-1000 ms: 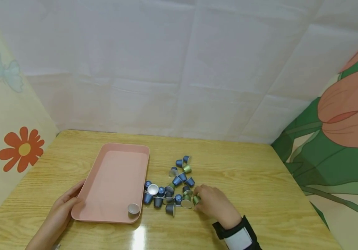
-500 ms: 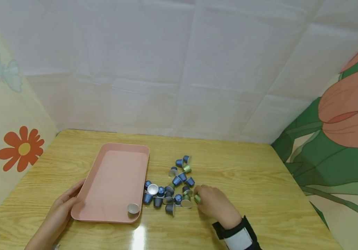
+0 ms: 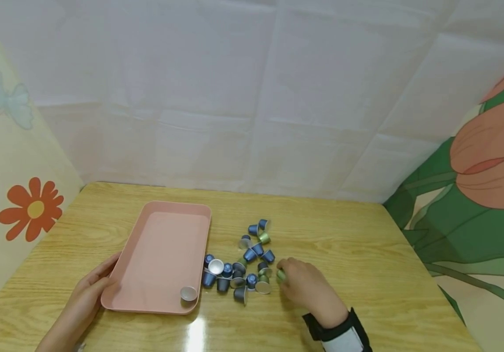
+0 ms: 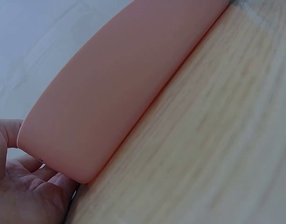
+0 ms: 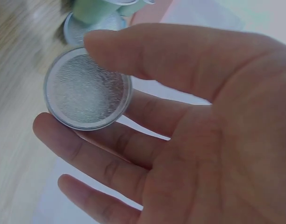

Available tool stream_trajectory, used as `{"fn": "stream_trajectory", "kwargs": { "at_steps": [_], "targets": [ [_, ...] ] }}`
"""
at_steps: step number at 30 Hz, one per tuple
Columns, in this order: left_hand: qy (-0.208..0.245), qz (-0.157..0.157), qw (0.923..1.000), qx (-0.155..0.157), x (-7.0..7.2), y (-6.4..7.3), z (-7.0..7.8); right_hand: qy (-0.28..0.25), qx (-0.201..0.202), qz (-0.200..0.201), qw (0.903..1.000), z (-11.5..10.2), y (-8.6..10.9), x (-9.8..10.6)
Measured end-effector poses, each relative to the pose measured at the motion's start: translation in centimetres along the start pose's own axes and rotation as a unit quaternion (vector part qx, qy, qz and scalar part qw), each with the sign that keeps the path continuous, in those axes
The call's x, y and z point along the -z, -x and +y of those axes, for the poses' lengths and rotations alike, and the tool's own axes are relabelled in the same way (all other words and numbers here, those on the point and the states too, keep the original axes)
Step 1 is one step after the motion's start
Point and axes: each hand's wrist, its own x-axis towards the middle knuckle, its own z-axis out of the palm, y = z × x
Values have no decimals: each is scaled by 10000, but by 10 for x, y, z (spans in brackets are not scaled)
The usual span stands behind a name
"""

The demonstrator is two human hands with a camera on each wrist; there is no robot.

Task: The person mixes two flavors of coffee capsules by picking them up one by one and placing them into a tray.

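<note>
My left hand (image 3: 85, 291) grips the near left corner of a pink tray (image 3: 152, 264), thumb over the rim and fingers beneath, as the left wrist view shows. One coffee capsule (image 3: 188, 293) lies in the tray's near right corner, its silver lid showing. Right of the pile, my right hand (image 3: 308, 287) pinches a green coffee capsule (image 3: 281, 275) between thumb and fingers. In the right wrist view the foil lid (image 5: 87, 91) of this capsule faces the camera; the ring and little fingers are spread away from it.
Several blue, black and green coffee capsules (image 3: 251, 254) lie in a loose pile between the tray and my right hand, some against the tray's right wall. The wooden table (image 3: 344, 234) runs back to a white sheet (image 3: 234, 98). Painted panels flank both sides.
My right hand has drawn slightly to the right with the green capsule, away from the pile. My left hand and the tray have stayed in place.
</note>
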Motion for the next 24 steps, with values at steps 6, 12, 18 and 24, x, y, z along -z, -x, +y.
{"fn": "stream_trajectory", "kwargs": {
  "at_steps": [6, 12, 18, 24],
  "targets": [
    [153, -84, 9997, -166, -2, -2, 0, 134, 173, 211, 9995, -8, 3, 4],
    [47, -44, 10000, -42, -1, 1, 0, 302, 689, 558, 9956, -14, 2, 6],
    [18, -33, 10000, -46, 1, 2, -1, 423, 1044, 543, 9922, -28, -1, 5],
    [-111, 36, 9999, 59, 1, 1, -1, 557, 1575, 807, 9826, -47, -7, 4]
  ]
}}
